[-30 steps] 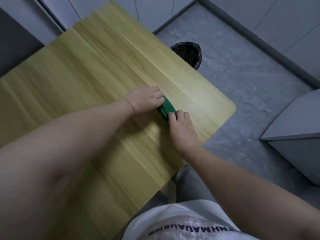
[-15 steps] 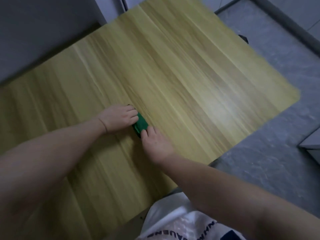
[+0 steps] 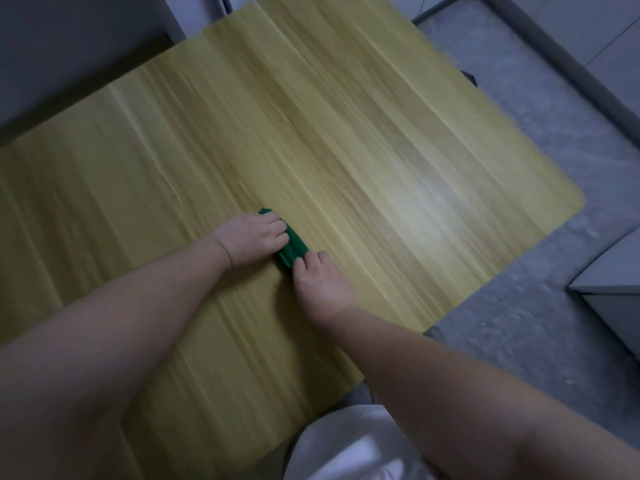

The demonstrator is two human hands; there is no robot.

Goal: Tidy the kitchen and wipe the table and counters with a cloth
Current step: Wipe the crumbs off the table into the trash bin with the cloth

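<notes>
A small green cloth, bunched into a narrow roll, lies on the light wooden table near its middle. My left hand presses down on the cloth's far end, with fingers curled over it. At the cloth's near end sits my right hand, its fingertips on the fabric. Most of the cloth is hidden under the two hands.
Grey stone floor lies to the right of the table. A grey cabinet corner juts in at the right edge. A dark object peeks out past the table's far right edge. Tiled walls run along the top.
Both hands have slid the cloth from near the table's right edge toward its middle. The view has swung left, and the black bin is now mostly hidden behind the table.
</notes>
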